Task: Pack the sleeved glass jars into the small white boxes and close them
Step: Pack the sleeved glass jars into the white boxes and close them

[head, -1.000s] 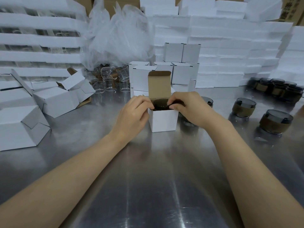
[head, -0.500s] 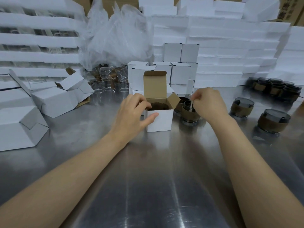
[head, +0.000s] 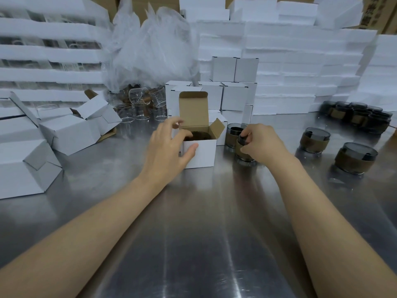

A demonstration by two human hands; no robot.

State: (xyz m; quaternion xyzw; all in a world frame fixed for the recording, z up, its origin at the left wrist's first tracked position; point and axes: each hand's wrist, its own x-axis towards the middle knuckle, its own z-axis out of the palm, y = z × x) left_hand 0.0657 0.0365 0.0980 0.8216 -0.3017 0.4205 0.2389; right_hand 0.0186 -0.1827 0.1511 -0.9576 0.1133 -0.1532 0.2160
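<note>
A small white box (head: pixel 203 152) stands open on the steel table, its brown lid flap upright and a sleeved jar (head: pixel 199 136) inside. My left hand (head: pixel 169 147) rests against the box's left side, thumb on the front face, fingers over the rim. My right hand (head: pixel 261 143) is closed around a second jar with a brown sleeve (head: pixel 240 147) just right of the box. Another sleeved jar (head: pixel 233 132) stands behind it.
Two more sleeved jars (head: pixel 314 139) (head: pixel 355 161) stand to the right, with a cluster (head: pixel 356 116) further back. Closed white boxes (head: pixel 234 91) are stacked behind. Open empty boxes (head: pixel 71 131) lie on the left, bare glasses (head: pixel 139 104) beside a plastic bag.
My right hand left the box top and went right to grip a sleeved jar. My left hand shifted to the box's left side. The box's right side flap has opened outward.
</note>
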